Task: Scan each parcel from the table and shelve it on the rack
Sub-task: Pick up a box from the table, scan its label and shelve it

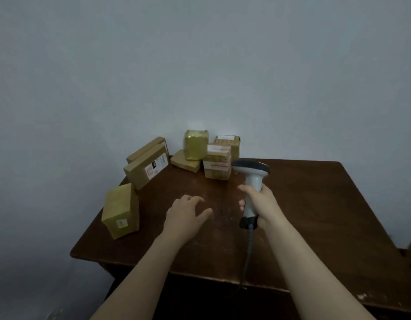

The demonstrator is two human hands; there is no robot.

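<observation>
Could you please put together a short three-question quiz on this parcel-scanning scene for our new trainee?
1. What does the right hand hold?
A) a roll of tape
B) a barcode scanner
C) a marker pen
2. True or false: the left hand grips the parcel standing by the left edge of the table.
3. Fill in: the scanner's cable hangs over the table's ____ edge.

Key: 1 B. 2 False: the left hand is open over the bare tabletop, holding nothing. 3 Near.
</observation>
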